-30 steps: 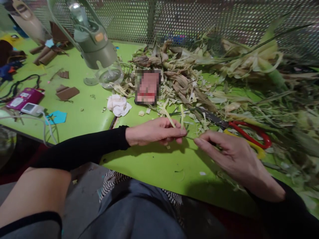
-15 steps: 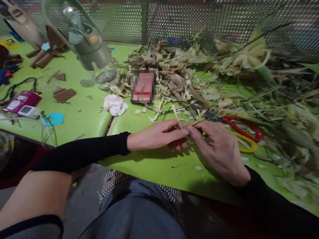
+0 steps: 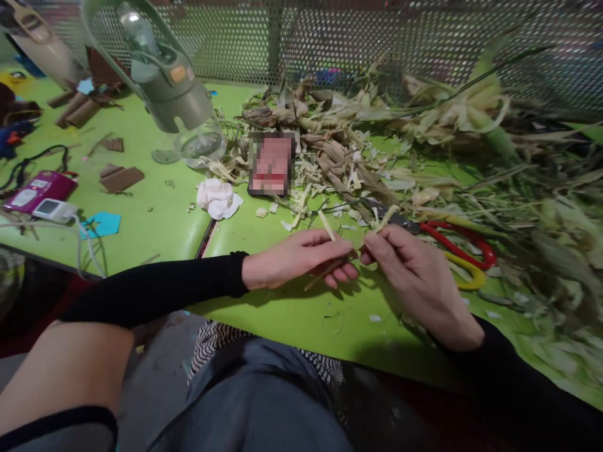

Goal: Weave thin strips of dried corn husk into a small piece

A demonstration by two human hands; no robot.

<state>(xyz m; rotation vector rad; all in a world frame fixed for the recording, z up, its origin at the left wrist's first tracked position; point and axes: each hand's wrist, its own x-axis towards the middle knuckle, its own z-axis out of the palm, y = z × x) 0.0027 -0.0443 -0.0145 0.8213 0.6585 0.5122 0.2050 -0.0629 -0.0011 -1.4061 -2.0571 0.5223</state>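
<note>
Between thumb and fingers, my left hand [image 3: 306,257] pinches a thin, pale corn husk strip [image 3: 326,224], whose end sticks up above the knuckles. Close beside it, my right hand [image 3: 409,270] is closed on another piece of pale husk strip [image 3: 387,216] that pokes out past the fingertips. A small gap separates the two hands; whether the strips are joined there I cannot tell. Just behind my right hand lie scissors with red and yellow handles [image 3: 464,242], their blades partly among the husks. A heap of dried corn husks [image 3: 339,157] spreads beyond both hands.
A phone [image 3: 272,164] with a blurred screen lies against the husks, near a crumpled tissue [image 3: 217,198]. Left of it stands a green-lidded bottle [image 3: 176,94]. A purple box [image 3: 40,190], a white cable and brown pieces [image 3: 121,179] lie further left. A perforated screen [image 3: 230,44] borders the back.
My hands have drawn slightly apart, the right one moving right. A strip end now shows below my left fingers, and the strip at my right hand stands out more.
</note>
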